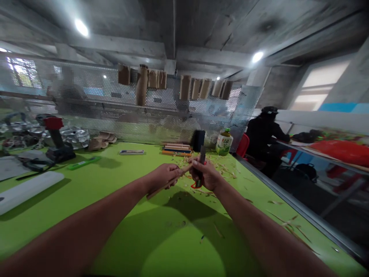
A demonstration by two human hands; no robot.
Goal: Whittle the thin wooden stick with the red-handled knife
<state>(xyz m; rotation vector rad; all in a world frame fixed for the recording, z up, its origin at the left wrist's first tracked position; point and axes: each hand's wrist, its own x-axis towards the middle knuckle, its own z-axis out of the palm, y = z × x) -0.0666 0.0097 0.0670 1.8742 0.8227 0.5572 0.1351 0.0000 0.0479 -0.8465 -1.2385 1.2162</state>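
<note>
My left hand (pixel 164 176) is closed around a thin wooden stick (pixel 186 168) that slants up to the right across the middle of the green table. The stick's lower end pokes out below my left palm. In my right hand (pixel 211 175) is a utility knife (pixel 202 154), its dark blade end pointing up and a red part showing below the fingers. My right thumb rests by the upper end of the stick, and whether the blade touches the wood cannot be made out. Pale wood shavings (pixel 227 169) lie scattered around and beyond my right hand.
At the back stand a pencil box (pixel 176 149), a black block (pixel 199 140) and a green-capped bottle (pixel 224 142). Leftward lie a flat case (pixel 131 152), a green cutter (pixel 84 163), a cordless drill (pixel 57 140) and a white bar (pixel 31 190). A person (pixel 263 134) sits at another table.
</note>
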